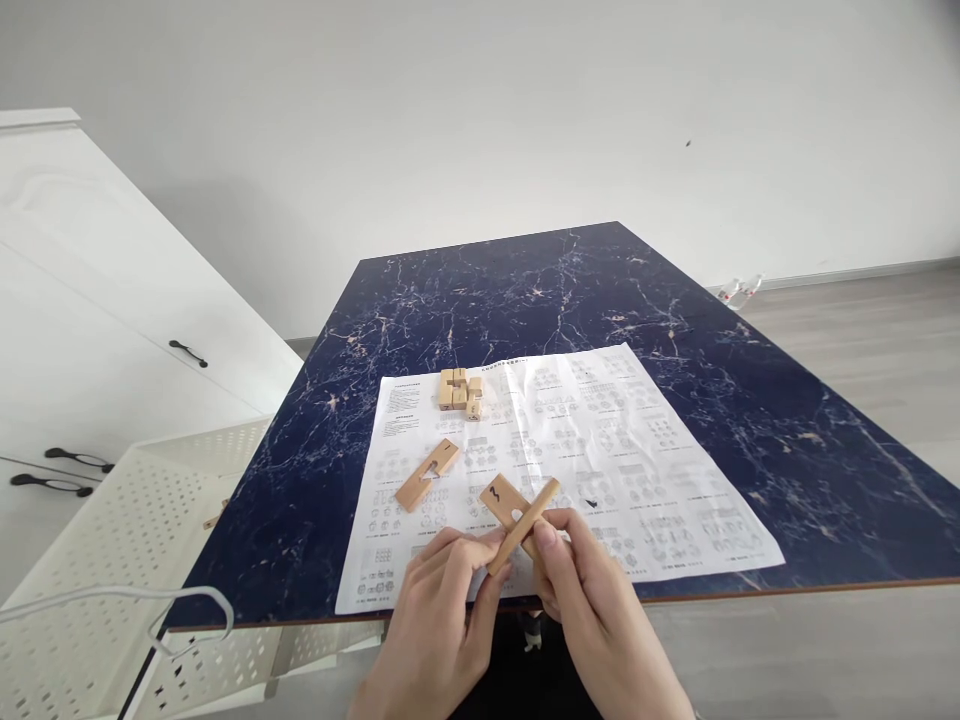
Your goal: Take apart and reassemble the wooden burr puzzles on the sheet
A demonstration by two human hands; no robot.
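Observation:
My left hand (442, 610) and my right hand (592, 600) meet at the table's near edge, both gripping two crossed wooden puzzle pieces (519, 512). One piece is a notched bar with a black mark; the other is a plain bar lying across it. A loose notched wooden piece (427, 474) lies on the printed instruction sheet (600, 450), ahead of my left hand. Farther back on the sheet sits a small cluster of joined wooden blocks (460, 391).
The sheet covers the near part of a dark blue marble-patterned table (600, 290). A white perforated basket (120, 540) stands low at the left, holding a wooden piece (215, 517). White cabinets (90, 300) rise behind it. Wooden floor lies to the right.

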